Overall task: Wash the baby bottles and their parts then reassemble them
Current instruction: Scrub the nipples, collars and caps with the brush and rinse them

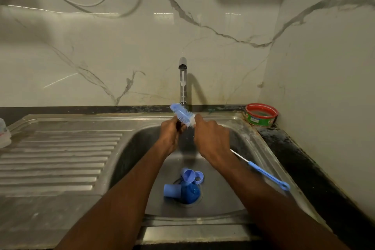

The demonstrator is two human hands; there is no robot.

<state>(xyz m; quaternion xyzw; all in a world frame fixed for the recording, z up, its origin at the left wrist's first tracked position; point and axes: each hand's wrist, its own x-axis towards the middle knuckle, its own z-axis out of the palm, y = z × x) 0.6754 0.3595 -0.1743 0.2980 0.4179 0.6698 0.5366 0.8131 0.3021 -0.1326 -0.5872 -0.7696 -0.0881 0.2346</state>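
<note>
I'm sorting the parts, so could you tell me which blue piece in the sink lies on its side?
The cylindrical blue cap, leftmost by the drain, open end facing right.

The bottle brush [182, 114] has blue and white bristles and a blue handle. The bottle parts [183, 185] in the grey steel sink [223, 189] are blue. The round tub [261, 114] is red and green. The wall [101, 46] is white marble with grey veins.
</note>
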